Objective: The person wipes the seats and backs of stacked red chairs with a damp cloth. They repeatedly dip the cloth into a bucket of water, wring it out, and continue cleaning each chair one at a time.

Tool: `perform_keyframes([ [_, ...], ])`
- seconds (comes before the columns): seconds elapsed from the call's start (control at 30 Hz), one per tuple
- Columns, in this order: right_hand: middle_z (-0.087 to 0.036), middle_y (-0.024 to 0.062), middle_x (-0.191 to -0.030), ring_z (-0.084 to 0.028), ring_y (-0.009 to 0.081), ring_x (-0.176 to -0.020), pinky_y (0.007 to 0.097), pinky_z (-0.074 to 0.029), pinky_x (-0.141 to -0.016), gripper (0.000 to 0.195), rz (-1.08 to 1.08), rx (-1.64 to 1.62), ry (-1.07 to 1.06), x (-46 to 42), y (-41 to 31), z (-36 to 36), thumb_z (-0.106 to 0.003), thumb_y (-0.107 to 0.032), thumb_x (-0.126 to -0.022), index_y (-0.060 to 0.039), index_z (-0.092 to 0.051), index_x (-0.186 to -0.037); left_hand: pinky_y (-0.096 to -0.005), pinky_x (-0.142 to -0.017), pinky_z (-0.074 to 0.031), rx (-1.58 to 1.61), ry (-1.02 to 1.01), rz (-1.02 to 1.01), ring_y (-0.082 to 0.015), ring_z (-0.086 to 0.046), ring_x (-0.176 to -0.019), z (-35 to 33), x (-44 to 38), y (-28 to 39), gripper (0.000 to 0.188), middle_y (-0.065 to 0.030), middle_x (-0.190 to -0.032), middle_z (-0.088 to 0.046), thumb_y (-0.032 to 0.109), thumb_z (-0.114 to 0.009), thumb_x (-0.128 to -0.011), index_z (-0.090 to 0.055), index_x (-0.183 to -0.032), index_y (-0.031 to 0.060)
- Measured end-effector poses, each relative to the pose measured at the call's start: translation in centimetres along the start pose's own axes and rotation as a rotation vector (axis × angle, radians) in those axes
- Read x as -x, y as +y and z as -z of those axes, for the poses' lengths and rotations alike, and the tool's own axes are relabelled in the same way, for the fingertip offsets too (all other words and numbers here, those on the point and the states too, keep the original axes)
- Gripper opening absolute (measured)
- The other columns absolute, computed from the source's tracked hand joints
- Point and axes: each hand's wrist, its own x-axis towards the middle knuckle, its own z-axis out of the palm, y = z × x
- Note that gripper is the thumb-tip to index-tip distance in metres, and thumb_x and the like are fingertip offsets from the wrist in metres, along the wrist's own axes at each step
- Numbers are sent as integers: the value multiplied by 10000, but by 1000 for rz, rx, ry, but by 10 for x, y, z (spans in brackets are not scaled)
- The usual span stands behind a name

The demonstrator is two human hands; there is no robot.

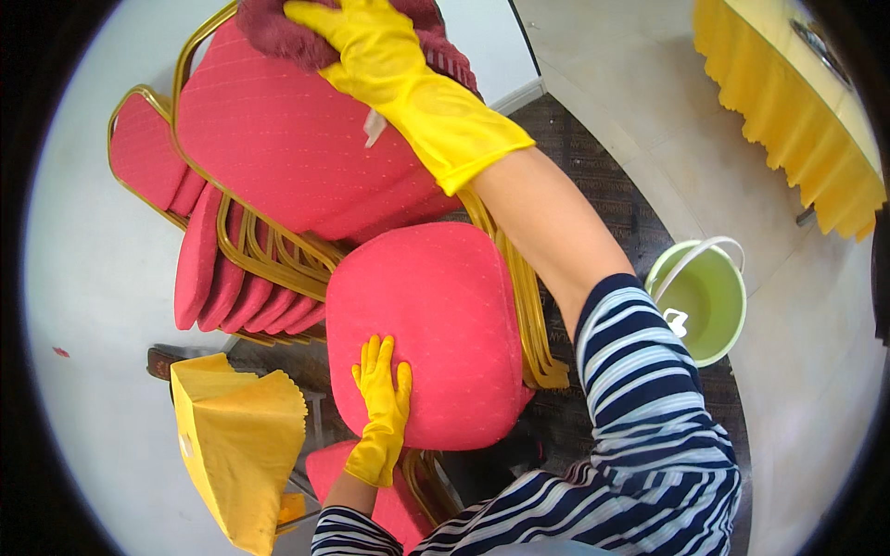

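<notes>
Both hands wear yellow rubber gloves. My right hand [379,52] is at the top of the view, its fingers closed on a dark red cloth [292,35] against the upper part of a red upholstered chair back [278,132] with a gold metal frame. My left hand [381,396] lies flat with fingers spread on the red padded seat [431,306] below that back, holding nothing. A small pale tag or scrap [374,128] shows near the right forearm.
Stacked red chairs [233,292] with gold frames stand at left. A yellow cloth cover [240,431] is at lower left. A green bucket [716,306] with a pale handle stands on the floor at right. A table with a yellow skirt [772,132] is at upper right.
</notes>
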Motion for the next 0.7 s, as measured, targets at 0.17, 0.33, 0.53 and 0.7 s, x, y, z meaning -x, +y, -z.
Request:
perform_keyframes([
  [0.17,-394,123,-1474,-455,425,-1231,470,-450,-981,460,87,317,-329,82,13,-11,-725,-39,-603,-142,-654,-1046,-535,-1116,-206,37,44,19,-369,-384,-1345,-3,2,-2,482,-171,-1424,-463,216,-614,-880,-526,-1344,122],
  [0.33,-323,64,-1523,-442,403,-1274,486,-501,-907,371,-129,523,-771,230,24,55,-729,-114,-691,-150,-673,-1055,-553,-1102,-226,103,128,-2,-375,-416,-1319,-7,-2,4,471,-174,-1383,-504,233,-642,-856,-557,-1303,112],
  [0.53,-502,116,-1371,-519,367,-1173,438,-473,-954,440,-258,298,-877,157,-8,63,-698,-75,-669,-133,-654,-1102,-589,-1097,-219,133,169,23,-388,-417,-1310,-4,2,-8,457,-186,-1364,-516,259,-645,-845,-578,-1267,96],
  [0.7,-555,193,-1298,-506,404,-1200,446,-428,-1013,507,149,45,-88,-5,-10,15,-726,-59,-648,-78,-627,-1145,-614,-1081,-226,144,180,30,-397,-429,-1294,-12,2,-3,451,-190,-1352,-525,266,-643,-840,-589,-1252,91],
])
